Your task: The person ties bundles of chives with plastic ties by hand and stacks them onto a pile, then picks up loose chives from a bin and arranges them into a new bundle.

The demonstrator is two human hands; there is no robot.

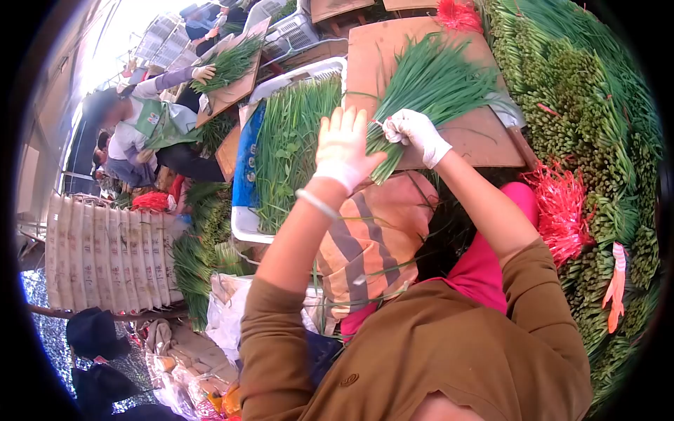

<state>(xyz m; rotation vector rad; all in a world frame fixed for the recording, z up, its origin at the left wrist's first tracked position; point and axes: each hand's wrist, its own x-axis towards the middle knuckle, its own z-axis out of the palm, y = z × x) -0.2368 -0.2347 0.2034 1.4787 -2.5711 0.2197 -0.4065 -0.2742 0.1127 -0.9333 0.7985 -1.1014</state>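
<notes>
A bunch of long green garlic chives (439, 81) lies on a brown board, leaves fanned away from me and cut stem ends toward me. My right hand (415, 135), in a white glove, is closed over the stalks near their lower end. A thin reddish strip of tie (378, 122) shows at the bunch beside its fingertips; whether the fingers also pinch that tie is hidden. On the other side of the stems, my left hand (344, 144), also gloved, is held flat with fingers stretched out, close beside the stem ends.
The brown board (365, 52) stands before me. Left of it sits a white crate (242, 221) of loose chives. Stacked bunches (562, 105) fill the right side, with red plastic strips (562, 210) and an orange glove (615, 291). Another person (151, 119) works at the left.
</notes>
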